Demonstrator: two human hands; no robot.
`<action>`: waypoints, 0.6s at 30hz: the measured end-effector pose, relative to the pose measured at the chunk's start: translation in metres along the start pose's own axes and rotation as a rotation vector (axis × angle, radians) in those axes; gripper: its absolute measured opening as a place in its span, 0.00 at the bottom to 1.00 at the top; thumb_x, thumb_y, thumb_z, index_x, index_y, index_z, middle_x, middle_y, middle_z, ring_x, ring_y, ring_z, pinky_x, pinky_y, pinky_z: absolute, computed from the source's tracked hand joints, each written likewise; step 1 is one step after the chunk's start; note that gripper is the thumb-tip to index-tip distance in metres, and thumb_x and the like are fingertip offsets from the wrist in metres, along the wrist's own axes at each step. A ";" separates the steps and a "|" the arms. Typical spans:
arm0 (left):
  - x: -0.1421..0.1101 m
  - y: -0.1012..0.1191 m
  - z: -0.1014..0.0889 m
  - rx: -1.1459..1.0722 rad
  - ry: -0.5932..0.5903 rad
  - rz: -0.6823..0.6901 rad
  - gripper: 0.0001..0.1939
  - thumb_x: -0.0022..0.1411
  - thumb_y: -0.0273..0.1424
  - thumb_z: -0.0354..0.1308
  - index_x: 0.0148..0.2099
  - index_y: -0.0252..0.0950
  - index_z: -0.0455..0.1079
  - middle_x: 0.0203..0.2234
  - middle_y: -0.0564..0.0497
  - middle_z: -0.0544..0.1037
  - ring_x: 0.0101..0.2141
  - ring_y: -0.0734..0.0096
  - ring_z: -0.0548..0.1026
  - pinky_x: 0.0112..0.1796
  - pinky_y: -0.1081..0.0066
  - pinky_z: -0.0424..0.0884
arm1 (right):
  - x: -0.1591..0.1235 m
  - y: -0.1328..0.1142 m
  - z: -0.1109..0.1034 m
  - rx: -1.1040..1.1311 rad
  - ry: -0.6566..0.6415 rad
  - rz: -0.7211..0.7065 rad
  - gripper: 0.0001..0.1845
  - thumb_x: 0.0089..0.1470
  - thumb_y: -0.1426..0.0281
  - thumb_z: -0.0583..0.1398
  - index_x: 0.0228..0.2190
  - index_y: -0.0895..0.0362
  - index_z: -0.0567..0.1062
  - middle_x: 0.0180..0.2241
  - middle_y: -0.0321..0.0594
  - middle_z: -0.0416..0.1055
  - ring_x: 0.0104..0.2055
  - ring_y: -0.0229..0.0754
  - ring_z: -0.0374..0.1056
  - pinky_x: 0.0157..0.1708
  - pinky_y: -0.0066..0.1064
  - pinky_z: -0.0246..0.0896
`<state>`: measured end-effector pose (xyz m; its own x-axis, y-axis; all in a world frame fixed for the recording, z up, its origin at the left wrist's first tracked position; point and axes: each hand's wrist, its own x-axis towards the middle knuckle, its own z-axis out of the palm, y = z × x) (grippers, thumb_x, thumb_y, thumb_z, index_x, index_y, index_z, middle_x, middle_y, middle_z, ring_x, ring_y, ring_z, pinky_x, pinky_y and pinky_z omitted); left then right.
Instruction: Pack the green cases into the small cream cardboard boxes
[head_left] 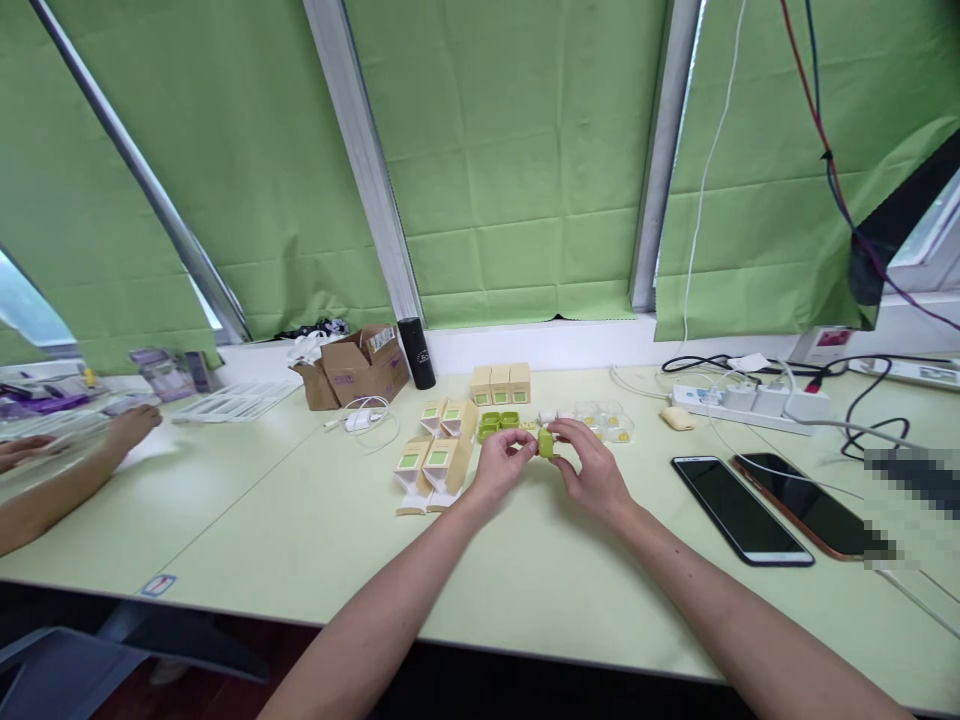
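Note:
Both of my hands meet above the table with a small green block-like piece (546, 444) between them; its exact kind is too small to make out. My right hand (596, 468) pinches it between thumb and fingers from the right. From the left, my left hand (504, 464) has its thumb and fingertips closed at its edge. Just behind are square green cups (499, 421) and clear plastic cups (619, 424) with yellow bits inside. Opened cream cartons with green windows (439, 455) lie left of my left hand. Closed cream cartons (500, 384) stand in a row farther back.
Two phones (741, 508) lie at the right, near a white power strip (742, 405) with tangled cables. A brown cardboard box (364, 368) and a black bottle (417, 354) stand at the back. Another person's arm (82, 470) rests at the far left, beside a white tray (236, 402).

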<state>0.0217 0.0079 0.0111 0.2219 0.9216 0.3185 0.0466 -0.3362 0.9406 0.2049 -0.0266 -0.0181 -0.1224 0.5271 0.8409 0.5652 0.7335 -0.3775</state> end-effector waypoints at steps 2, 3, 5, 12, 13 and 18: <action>0.000 0.000 0.000 0.002 0.006 -0.002 0.11 0.55 0.36 0.69 0.33 0.32 0.77 0.29 0.47 0.81 0.31 0.69 0.76 0.35 0.71 0.69 | 0.000 0.001 0.001 0.007 -0.002 0.003 0.26 0.62 0.75 0.58 0.60 0.49 0.69 0.56 0.48 0.74 0.61 0.54 0.70 0.57 0.54 0.75; 0.000 0.000 0.000 0.001 0.010 -0.003 0.11 0.55 0.36 0.69 0.33 0.32 0.78 0.29 0.47 0.81 0.30 0.69 0.76 0.35 0.71 0.69 | 0.000 0.002 0.001 0.010 -0.003 0.005 0.26 0.62 0.75 0.58 0.60 0.49 0.69 0.56 0.48 0.74 0.61 0.54 0.70 0.57 0.54 0.75; 0.000 0.000 0.000 -0.002 0.015 -0.005 0.11 0.55 0.36 0.69 0.33 0.32 0.78 0.29 0.47 0.81 0.30 0.69 0.76 0.35 0.71 0.69 | 0.000 0.002 0.001 0.014 -0.006 0.008 0.26 0.63 0.75 0.58 0.60 0.49 0.69 0.56 0.48 0.74 0.60 0.55 0.70 0.56 0.55 0.76; 0.000 0.001 -0.001 -0.017 0.017 -0.012 0.11 0.54 0.36 0.70 0.32 0.32 0.78 0.28 0.47 0.82 0.30 0.69 0.77 0.35 0.71 0.70 | 0.000 0.001 0.001 0.024 -0.014 0.020 0.26 0.63 0.75 0.58 0.60 0.49 0.69 0.56 0.48 0.73 0.60 0.54 0.71 0.57 0.55 0.75; 0.001 0.001 -0.001 -0.022 0.017 -0.015 0.11 0.54 0.36 0.71 0.32 0.32 0.78 0.28 0.47 0.82 0.30 0.69 0.77 0.35 0.71 0.70 | 0.000 0.001 0.001 0.025 -0.016 0.020 0.26 0.63 0.75 0.58 0.60 0.49 0.69 0.56 0.48 0.73 0.60 0.54 0.71 0.56 0.55 0.75; 0.001 0.001 -0.001 -0.048 0.019 -0.027 0.13 0.52 0.37 0.72 0.32 0.32 0.78 0.28 0.47 0.81 0.30 0.68 0.77 0.36 0.71 0.70 | 0.000 0.000 0.001 0.025 -0.019 0.023 0.25 0.63 0.75 0.58 0.60 0.49 0.69 0.56 0.48 0.74 0.60 0.55 0.70 0.56 0.55 0.76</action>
<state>0.0208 0.0089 0.0128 0.2021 0.9339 0.2950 0.0053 -0.3022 0.9532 0.2046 -0.0259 -0.0182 -0.1247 0.5520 0.8245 0.5473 0.7314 -0.4069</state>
